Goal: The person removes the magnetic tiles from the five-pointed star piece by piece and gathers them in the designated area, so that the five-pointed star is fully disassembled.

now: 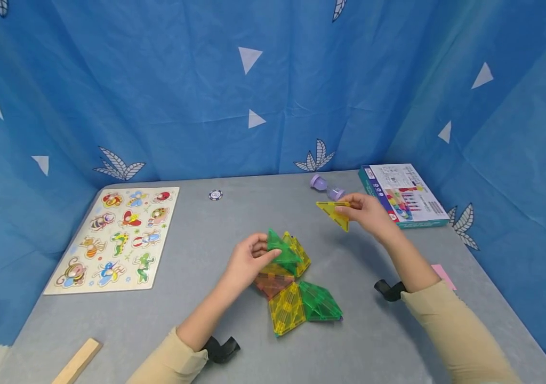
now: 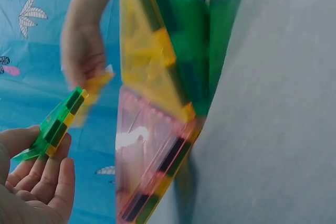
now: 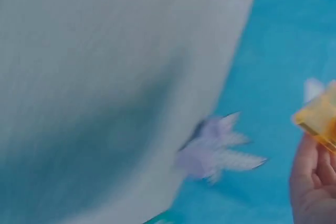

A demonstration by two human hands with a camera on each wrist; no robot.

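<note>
Between thumb and fingers, my left hand (image 1: 250, 260) pinches a translucent green triangular magnetic tile (image 1: 280, 249); a yellow edge lies along the green piece (image 2: 52, 124) in the left wrist view. It overlaps the far part of a star-like build of magnetic tiles on the table, with yellow (image 1: 286, 310), green (image 1: 320, 303) and orange-red (image 1: 273, 285) parts. Off to the right, raised over the table, my right hand (image 1: 368, 214) pinches a yellow triangular magnetic tile (image 1: 335, 214) by one side. That yellow tile (image 3: 319, 116) is partly cut off in the right wrist view.
An insect puzzle board (image 1: 119, 240) lies at left, a wooden block (image 1: 78, 361) at front left. Toward the back are a poker chip (image 1: 215, 195), a purple sand timer (image 1: 319, 183) and a flat box (image 1: 404, 194). Pink paper (image 1: 444, 276) lies beside the right forearm. Blue curtain surrounds the table.
</note>
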